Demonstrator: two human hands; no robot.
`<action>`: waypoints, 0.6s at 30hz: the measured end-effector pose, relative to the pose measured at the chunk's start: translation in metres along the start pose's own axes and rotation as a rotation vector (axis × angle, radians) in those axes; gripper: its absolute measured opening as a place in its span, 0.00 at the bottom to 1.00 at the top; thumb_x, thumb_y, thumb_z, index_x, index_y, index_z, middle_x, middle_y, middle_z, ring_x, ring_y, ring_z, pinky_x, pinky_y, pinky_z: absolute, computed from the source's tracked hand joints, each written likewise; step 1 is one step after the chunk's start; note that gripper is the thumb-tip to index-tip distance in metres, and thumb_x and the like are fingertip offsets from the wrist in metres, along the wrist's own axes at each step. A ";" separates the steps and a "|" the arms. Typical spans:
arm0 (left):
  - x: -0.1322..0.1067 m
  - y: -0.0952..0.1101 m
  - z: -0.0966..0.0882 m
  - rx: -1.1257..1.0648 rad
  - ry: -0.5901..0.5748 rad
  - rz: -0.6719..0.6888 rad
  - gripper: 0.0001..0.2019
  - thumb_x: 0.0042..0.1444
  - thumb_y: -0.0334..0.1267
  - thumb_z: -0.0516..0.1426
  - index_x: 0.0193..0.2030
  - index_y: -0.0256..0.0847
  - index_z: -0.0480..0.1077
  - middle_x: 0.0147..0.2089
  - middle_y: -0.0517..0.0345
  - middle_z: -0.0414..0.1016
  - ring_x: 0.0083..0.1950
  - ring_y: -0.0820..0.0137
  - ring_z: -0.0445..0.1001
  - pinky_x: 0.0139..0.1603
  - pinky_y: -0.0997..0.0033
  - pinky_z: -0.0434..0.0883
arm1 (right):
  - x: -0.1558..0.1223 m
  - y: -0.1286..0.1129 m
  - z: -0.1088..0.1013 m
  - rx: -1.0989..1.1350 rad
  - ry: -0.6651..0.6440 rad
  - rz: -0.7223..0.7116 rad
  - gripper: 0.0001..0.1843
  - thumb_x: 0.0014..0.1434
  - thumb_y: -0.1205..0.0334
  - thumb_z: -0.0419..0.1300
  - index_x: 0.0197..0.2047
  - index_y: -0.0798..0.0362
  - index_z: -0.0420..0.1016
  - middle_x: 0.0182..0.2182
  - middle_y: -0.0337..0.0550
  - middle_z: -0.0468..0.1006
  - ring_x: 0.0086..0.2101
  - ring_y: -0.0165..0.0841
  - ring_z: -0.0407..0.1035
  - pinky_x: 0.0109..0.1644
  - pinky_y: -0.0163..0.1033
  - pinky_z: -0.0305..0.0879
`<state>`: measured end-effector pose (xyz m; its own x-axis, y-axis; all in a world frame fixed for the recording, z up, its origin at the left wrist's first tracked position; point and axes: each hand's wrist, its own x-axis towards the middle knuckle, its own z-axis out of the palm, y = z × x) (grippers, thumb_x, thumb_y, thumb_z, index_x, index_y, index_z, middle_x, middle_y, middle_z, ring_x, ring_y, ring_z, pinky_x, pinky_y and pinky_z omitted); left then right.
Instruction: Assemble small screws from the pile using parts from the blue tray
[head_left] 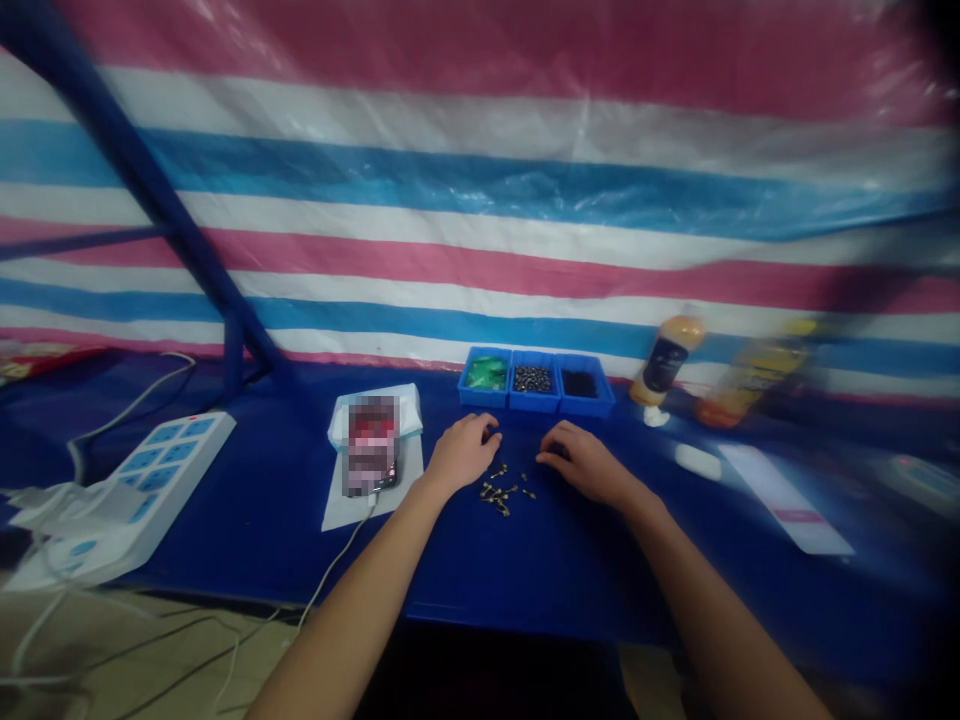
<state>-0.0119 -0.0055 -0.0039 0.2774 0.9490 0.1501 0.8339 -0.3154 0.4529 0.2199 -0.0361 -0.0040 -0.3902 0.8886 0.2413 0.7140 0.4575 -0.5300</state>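
A few metal pieces (495,494) are lying out at seven o'clock from between left hand (465,448) and right hand (583,462), fingers curled narrowly, contents untellable, while the well-filled twelve-o'clock bin (534,403) is suggesting much remains.

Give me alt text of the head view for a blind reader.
A person's bare left hand and right hand flank a scatter of small brassy pieces on a dark blue table; beyond are three blue rectangular trays, with two orange-yellow bottles to their right.
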 end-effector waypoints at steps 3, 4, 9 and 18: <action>0.000 -0.001 0.000 0.002 -0.001 0.010 0.13 0.62 0.44 0.53 0.51 0.47 0.71 0.44 0.55 0.76 0.44 0.64 0.75 0.44 0.66 0.68 | 0.001 -0.006 0.000 0.108 0.036 0.033 0.10 0.58 0.52 0.62 0.36 0.51 0.75 0.34 0.41 0.78 0.32 0.32 0.70 0.37 0.37 0.64; 0.000 -0.001 0.000 0.002 0.001 0.013 0.13 0.62 0.44 0.53 0.51 0.47 0.71 0.44 0.55 0.76 0.44 0.64 0.75 0.44 0.66 0.68 | 0.002 -0.007 0.000 0.152 0.041 0.061 0.11 0.57 0.52 0.63 0.36 0.51 0.75 0.32 0.40 0.78 0.31 0.32 0.71 0.36 0.37 0.64; 0.000 -0.001 -0.001 -0.007 0.002 0.010 0.13 0.61 0.43 0.53 0.51 0.47 0.71 0.43 0.56 0.76 0.44 0.64 0.75 0.43 0.66 0.69 | 0.003 -0.008 0.000 0.290 0.062 0.163 0.10 0.54 0.53 0.66 0.34 0.50 0.79 0.31 0.40 0.81 0.32 0.35 0.75 0.38 0.39 0.68; 0.000 -0.001 -0.001 0.003 0.004 0.021 0.13 0.61 0.44 0.53 0.50 0.48 0.71 0.44 0.56 0.75 0.44 0.63 0.75 0.42 0.66 0.69 | 0.004 -0.011 -0.002 0.525 0.091 0.130 0.13 0.60 0.51 0.58 0.40 0.51 0.76 0.34 0.41 0.79 0.32 0.33 0.72 0.38 0.38 0.68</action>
<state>-0.0130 -0.0056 -0.0035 0.2933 0.9420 0.1632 0.8292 -0.3356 0.4471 0.2118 -0.0373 0.0047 -0.2496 0.9467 0.2035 0.3578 0.2855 -0.8891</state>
